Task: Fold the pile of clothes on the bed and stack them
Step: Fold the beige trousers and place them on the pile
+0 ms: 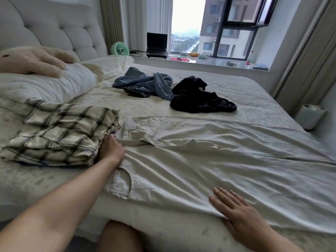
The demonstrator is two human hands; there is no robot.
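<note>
Beige trousers point(209, 160) lie spread across the near half of the bed point(254, 91), waistband toward the left, legs running off to the right, laid flat most likely so they can be smoothed before folding. The left hand point(111, 149) sits at the waistband, right against the edge of the plaid stack point(60, 131); its fingers curl down into the cloth, though whether they pinch the trousers or merely press on them cannot be made out. The right hand point(236, 210) lies flat and wide, fingers straight, pressing the trousers' near edge at the mattress rim, apparently to hold the fabric taut.

The plaid stack, already folded, rests just beside the trousers on the left, below a pillow point(54, 86), a handy spot for adding the next piece. Farther back, well apart from the hands, a blue garment point(145, 82) and a black garment point(196, 97) lie crumpled and touching, not yet folded.

The trouser legs run out of view at the right. What the dark garments are cannot be told from their heaps, and how many pieces the plaid stack holds is unclear.
</note>
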